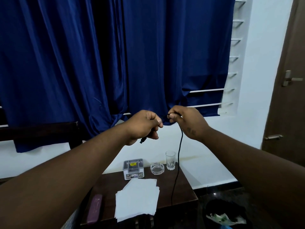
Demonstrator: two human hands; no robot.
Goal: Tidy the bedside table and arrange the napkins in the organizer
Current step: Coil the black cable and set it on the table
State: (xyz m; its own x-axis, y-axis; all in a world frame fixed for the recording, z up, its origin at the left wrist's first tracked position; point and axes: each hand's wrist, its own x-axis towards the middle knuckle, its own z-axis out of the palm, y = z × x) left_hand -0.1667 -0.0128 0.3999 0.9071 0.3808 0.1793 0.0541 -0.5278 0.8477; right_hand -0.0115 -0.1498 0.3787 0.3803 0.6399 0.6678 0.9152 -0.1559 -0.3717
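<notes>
Both my hands are raised in front of the blue curtain, high above the dark wooden bedside table. My left hand is shut on one end of a thin black cable; its plug sticks out below my fist. My right hand pinches the same black cable, which hangs down to the table's front edge. On the table lies a stack of white napkins. Behind the stack stands a small grey organizer with a printed label.
A glass ashtray and an empty drinking glass stand at the table's back right. A maroon case lies at its left. A dark bin with rubbish sits on the floor to the right, near a brown door.
</notes>
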